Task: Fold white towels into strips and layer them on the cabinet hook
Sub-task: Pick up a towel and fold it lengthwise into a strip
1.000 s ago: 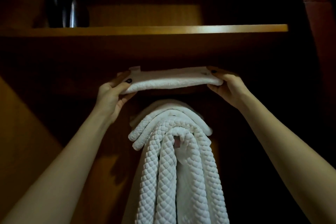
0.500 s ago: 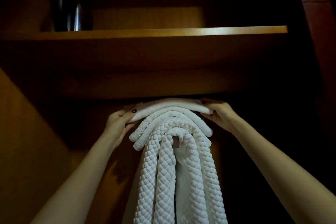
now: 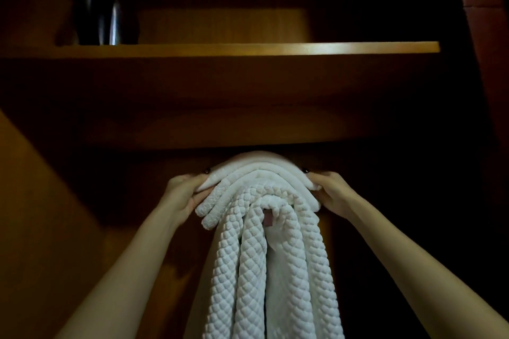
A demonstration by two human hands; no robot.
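The folded towel [image 3: 259, 169] lies arched over the top of the pile of hanging towels [image 3: 275, 270], spanning the gap between the 2 grips. The left hand [image 3: 183, 191] pinches 1 end and the right hand [image 3: 334, 192] pinches the other, thumbs on top and fingers curled beneath. The hook is hidden under the layers, so I cannot tell whether the strip sits centred on it. That is the main risk: if 1 grip lets go first or pulls lower than the other, the short strip could slide off sideways. It could also drag the rolled layer just below the grips with it. Pressing hard might also loosen the folds. Compared with 1 second ago, the towel is no longer held flat and straight well above the pile, close under the shelf [image 3: 248, 48]. It has come down onto the pile, and its ends are bent downward.
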